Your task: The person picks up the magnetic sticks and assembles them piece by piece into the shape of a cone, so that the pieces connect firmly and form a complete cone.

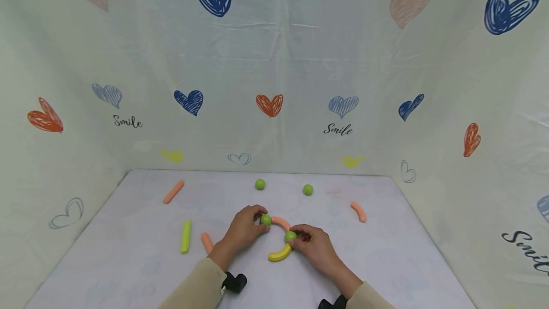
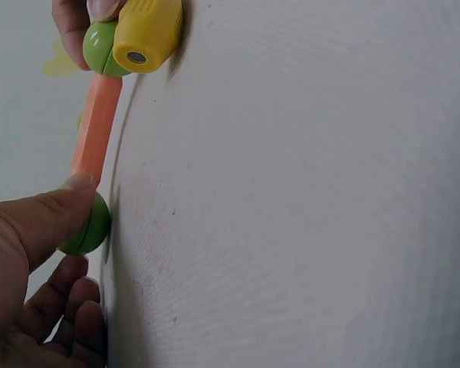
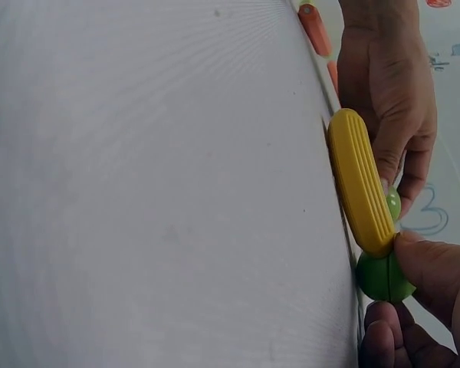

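Head view, both hands' fingers [image 1: 258, 210] pinching green balls [image 1: 266, 220], left wrist [image 1: 222, 253] overlapping orange rod [image 1: 207, 241], lime rod [image 1: 186, 237] nearby

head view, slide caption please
Left hand and right hand hold green balls flanking a curved orange piece; a curved yellow piece meets the right ball.

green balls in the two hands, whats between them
A curved orange piece lies between the green ball in the left hand and the other green ball in the right hand; the head view shows it, the left wrist view too.
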Motion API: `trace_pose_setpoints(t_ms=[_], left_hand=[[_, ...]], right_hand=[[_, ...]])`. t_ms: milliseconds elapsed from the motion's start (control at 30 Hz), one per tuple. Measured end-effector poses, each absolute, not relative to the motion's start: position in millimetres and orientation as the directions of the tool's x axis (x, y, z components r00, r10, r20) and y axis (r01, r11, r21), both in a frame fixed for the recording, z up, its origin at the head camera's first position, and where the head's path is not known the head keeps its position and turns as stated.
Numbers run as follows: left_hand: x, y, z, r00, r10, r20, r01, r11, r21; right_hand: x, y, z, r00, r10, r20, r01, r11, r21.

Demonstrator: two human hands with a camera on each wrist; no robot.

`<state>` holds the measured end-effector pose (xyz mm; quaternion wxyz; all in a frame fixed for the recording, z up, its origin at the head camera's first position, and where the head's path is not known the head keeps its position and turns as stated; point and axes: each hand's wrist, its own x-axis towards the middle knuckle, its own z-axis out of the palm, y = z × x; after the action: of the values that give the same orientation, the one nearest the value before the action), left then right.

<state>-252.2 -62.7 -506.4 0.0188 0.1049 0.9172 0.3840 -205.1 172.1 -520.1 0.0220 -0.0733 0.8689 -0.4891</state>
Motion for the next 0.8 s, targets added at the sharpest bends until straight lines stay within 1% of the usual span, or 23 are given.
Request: trace_pose_setpoints(t_ms=[267,500,600,800], left_hand=[[-254.7,-54.1,-507.0,-0.978,0.204,0.034,0.163,0.657,0.736],[-258.0,-42.7,-507.8,-0.979,0.203,0.026,0.147,0.607,0.781],[-259.8,-38.4,-508.1,-0.975,0.218,0.034,0.160,0.596,0.787],[-260.7,-31.5,-507.0,-0.956,0.288,0.055,0.224,0.594,0.773]], right_hand=[[-198.9,172.0,-518.3,-0.990,-0.141,0.025,-0.097,0.536,-0.839],[-189.4,175.7,-519.3,-0.988,-0.149,0.038,-0.111,0.516,-0.850],[-186.2,176.7,-520.7,-0.986,-0.159,0.059,-0.134,0.515,-0.847],[-180.3,177.3,-520.6,-0.980,-0.183,0.074,-0.160,0.520,-0.839]])
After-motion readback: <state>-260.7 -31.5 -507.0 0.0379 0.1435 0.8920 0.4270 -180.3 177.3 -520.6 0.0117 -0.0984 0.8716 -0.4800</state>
